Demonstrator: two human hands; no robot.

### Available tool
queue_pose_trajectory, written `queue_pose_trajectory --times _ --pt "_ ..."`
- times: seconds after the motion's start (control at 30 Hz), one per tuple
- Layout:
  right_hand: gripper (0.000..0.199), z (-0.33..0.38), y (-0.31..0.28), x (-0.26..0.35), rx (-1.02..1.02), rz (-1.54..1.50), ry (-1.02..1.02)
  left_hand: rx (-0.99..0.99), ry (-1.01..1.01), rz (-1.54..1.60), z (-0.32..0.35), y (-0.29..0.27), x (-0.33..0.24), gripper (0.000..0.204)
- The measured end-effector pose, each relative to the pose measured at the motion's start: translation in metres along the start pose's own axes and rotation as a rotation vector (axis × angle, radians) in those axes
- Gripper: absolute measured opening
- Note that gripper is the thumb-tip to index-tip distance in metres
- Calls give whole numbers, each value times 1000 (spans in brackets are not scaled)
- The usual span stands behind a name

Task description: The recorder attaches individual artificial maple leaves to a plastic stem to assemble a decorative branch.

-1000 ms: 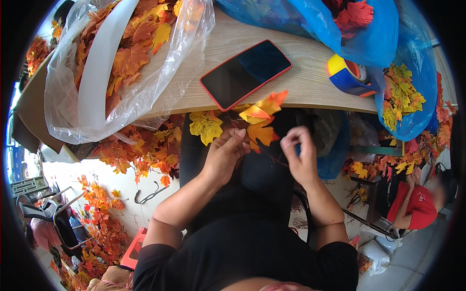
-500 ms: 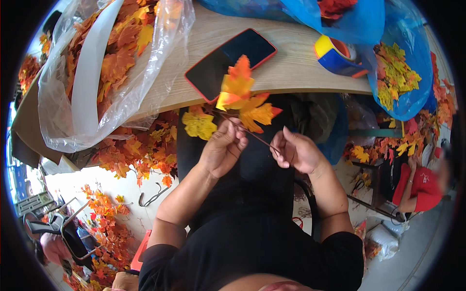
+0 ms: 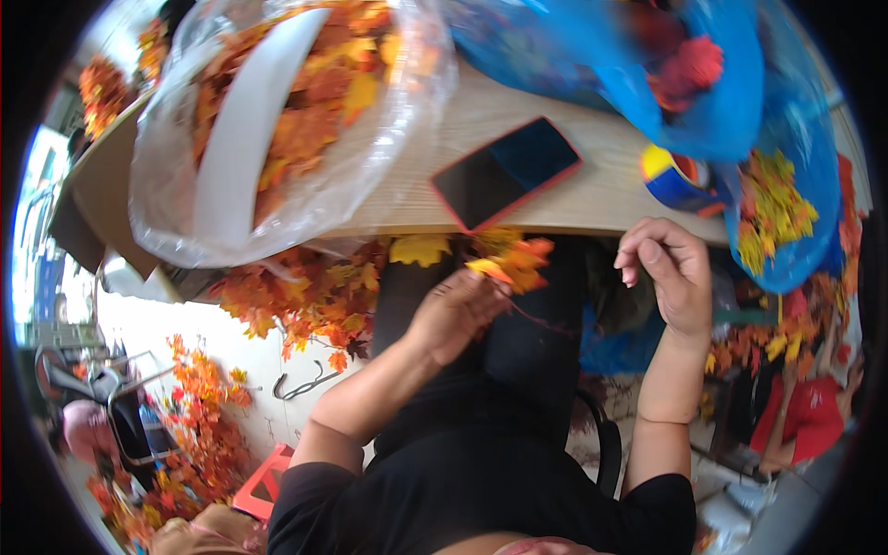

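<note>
Head view: left hand [image 3: 455, 314] pinching leaf sprig [image 3: 514, 263].

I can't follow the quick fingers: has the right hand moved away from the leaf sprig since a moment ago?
Yes. The right hand has let go and lifted toward the table edge, near the tape roll; the left hand holds the sprig.

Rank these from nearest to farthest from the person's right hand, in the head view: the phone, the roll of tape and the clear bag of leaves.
From the right hand:
1. Roll of tape, blue and yellow, just above the hand on the table edge.
2. Phone, red-edged, farther left on the wooden table.
3. Clear bag of leaves, far left.
</note>
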State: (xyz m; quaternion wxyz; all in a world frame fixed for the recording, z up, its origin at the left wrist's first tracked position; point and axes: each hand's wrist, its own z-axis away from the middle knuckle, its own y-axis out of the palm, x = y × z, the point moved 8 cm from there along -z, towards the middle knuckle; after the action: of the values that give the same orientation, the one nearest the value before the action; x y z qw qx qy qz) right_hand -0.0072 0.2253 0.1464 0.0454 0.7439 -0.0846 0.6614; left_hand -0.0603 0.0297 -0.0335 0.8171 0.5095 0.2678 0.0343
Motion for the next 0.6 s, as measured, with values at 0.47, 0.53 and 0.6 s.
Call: queue_pose_trajectory --times 0.47,0.53,0.6 --pt "22 -248 185 10 -65 977 -558 -97 8 21 18 12 -11 18" --pt "22 -251 178 25 -233 1184 -612 -90 -25 65 19 13 -9 17" --pt "22 -247 170 32 23 812 -506 -68 -40 37 22 11 -10 17"
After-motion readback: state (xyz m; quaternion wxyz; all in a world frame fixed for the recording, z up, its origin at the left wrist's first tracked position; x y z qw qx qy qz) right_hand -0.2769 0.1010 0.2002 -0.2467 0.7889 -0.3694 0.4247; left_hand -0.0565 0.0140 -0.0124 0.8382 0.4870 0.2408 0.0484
